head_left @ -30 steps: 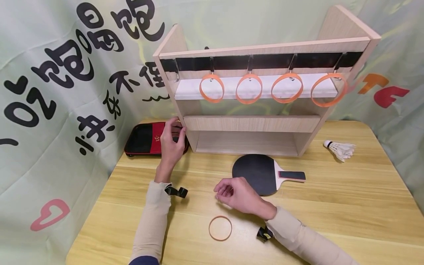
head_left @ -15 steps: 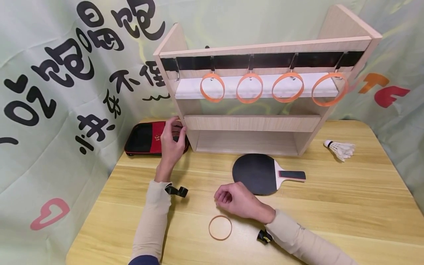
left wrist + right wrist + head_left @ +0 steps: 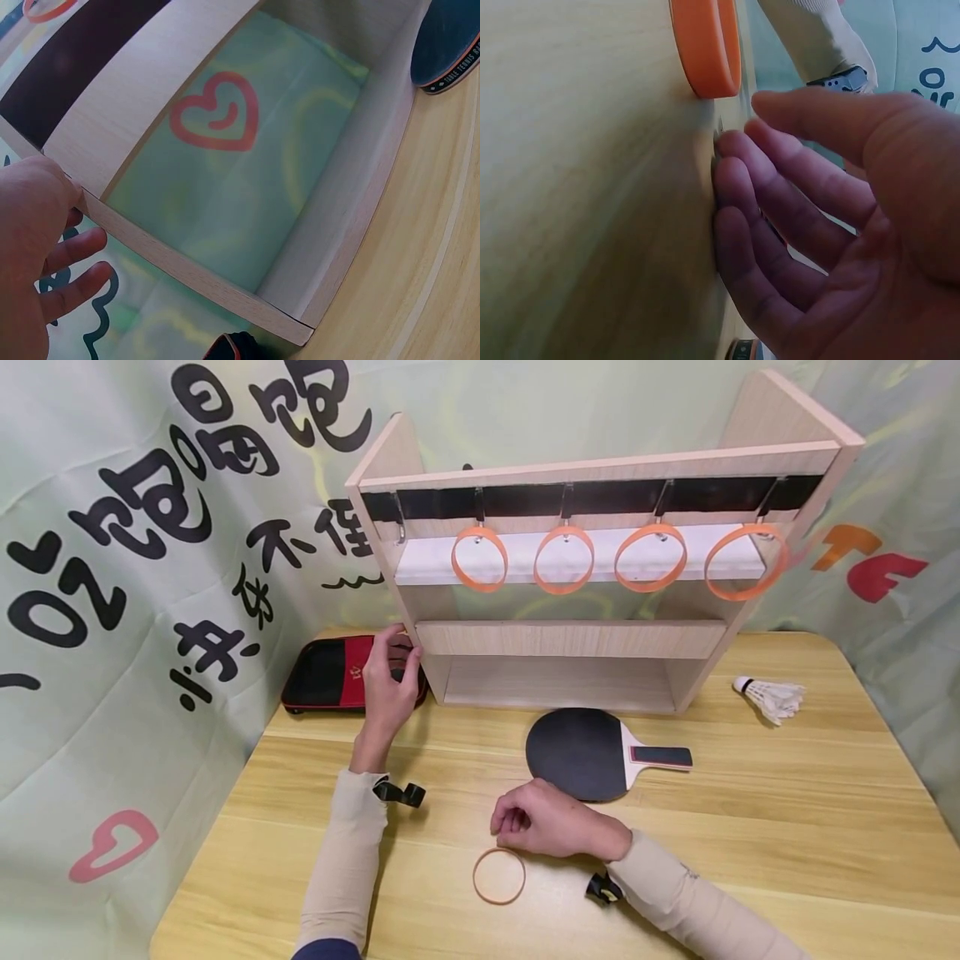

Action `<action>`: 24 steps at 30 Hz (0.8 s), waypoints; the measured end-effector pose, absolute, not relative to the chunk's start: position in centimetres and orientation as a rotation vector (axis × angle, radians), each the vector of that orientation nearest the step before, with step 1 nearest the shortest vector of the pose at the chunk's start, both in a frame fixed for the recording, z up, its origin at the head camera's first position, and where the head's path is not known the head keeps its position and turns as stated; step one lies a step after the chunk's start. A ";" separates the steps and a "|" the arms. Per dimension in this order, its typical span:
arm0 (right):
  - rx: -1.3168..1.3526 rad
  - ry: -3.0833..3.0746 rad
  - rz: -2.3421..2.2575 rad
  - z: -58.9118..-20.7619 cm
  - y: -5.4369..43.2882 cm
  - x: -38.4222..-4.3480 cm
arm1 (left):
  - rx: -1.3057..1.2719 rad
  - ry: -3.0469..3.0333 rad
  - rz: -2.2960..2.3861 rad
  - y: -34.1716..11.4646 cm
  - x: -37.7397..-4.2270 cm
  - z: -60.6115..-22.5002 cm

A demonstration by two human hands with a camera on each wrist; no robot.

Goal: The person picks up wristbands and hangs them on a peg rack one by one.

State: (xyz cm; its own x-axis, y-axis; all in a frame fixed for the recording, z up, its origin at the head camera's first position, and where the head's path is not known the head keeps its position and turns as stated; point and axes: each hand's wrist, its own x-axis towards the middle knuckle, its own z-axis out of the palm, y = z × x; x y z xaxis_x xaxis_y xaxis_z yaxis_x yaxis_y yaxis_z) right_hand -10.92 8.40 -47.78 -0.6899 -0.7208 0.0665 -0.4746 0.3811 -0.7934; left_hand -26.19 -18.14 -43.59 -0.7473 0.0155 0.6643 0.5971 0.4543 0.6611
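My left hand point(image 3: 388, 681) holds the left side panel of a wooden rack point(image 3: 570, 639) at its front edge. In the left wrist view two fingers point(image 3: 75, 289) extend on the panel's outer side. My right hand point(image 3: 558, 818) is low over the table with nothing in it, fingers loosely bent. Just in front of its fingertips an orange ring point(image 3: 499, 904) lies flat on the table. The right wrist view has this ring point(image 3: 697, 52) near the thumb tip, apart from it. Several more orange rings point(image 3: 564, 591) hang from hooks on the rack; the leftmost hook point(image 3: 402, 522) bears none.
A table tennis paddle point(image 3: 573, 756) lies in front of the rack, close behind my right hand. Left of the rack is a black and red case point(image 3: 322, 675), partly behind my left hand. A shuttlecock point(image 3: 770, 698) lies on the wooden table point(image 3: 810, 827) at the right.
My right hand has come lower and nearer to the ring on the table, and its fingers have drawn closer together. My left hand stays on the rack.
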 end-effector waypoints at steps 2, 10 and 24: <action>-1.067 2.346 -1.179 -47.7 8.5 -10.9 | -0.508 -2.114 -1.289 -18.1 -26.2 -43.6; -1.147 2.388 -1.014 -47.3 8.5 -10.6 | -0.513 -2.086 -1.280 -18.1 -26.3 -43.6; -1.125 2.461 -0.932 -47.2 8.2 -9.8 | -0.529 -2.090 -1.283 -18.2 -26.4 -43.8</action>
